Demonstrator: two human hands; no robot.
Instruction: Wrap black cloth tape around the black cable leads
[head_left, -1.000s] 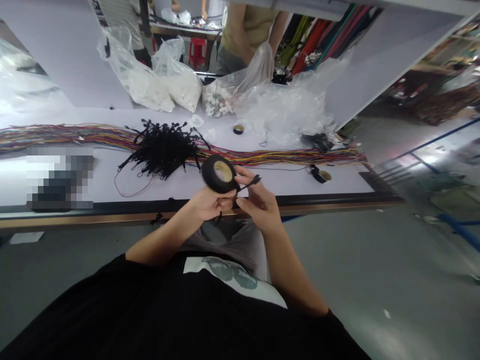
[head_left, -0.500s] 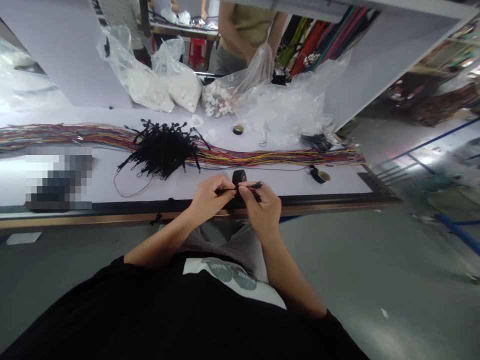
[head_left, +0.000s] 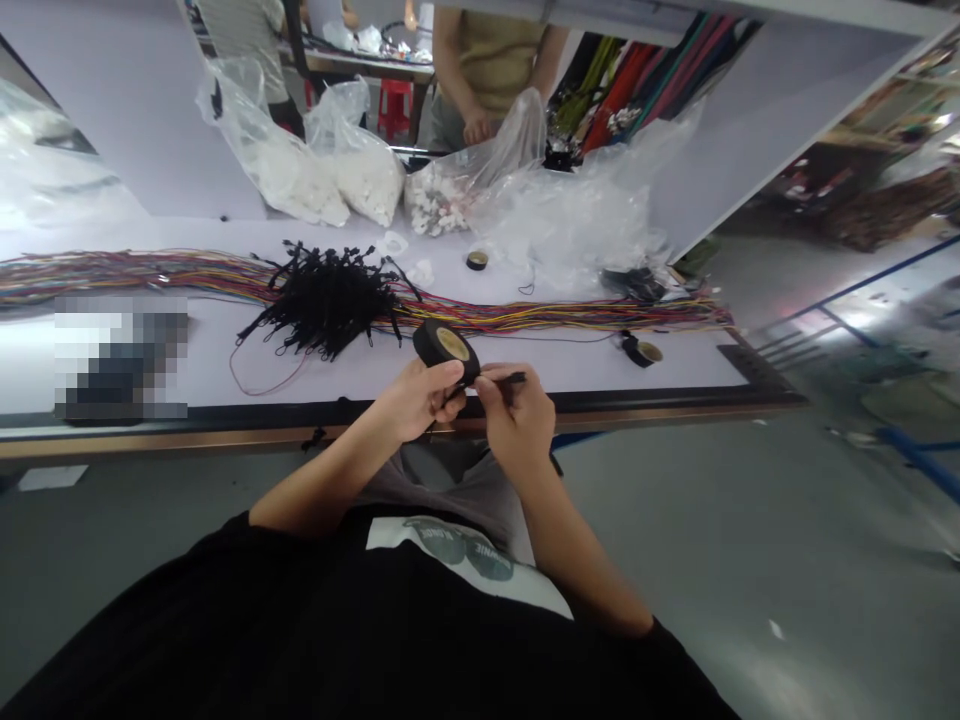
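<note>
My left hand [head_left: 421,398] grips a roll of black tape [head_left: 427,343], its yellowish core turned up toward me. Close beside it, my right hand [head_left: 519,408] pinches a thin black cable end [head_left: 516,378] whose tip sticks out to the right. The two hands almost meet over the table's front edge, and the spot where tape and cable come together is partly hidden by the fingers. Behind and to the left lies a heap of short black cables [head_left: 326,300], on top of a long bundle of coloured wires [head_left: 480,318].
Clear plastic bags of white parts [head_left: 367,185] line the back of the table. Another tape roll [head_left: 476,261] lies behind the wires, and one more [head_left: 643,351] at the right. A pixelated patch [head_left: 124,355] covers something at left. Across the partition stands a person [head_left: 495,60].
The tape roll has swung left and tilted, its core now facing up. My left hand has shifted from pinching near the cable to gripping the roll. My right hand stays almost in place.
</note>
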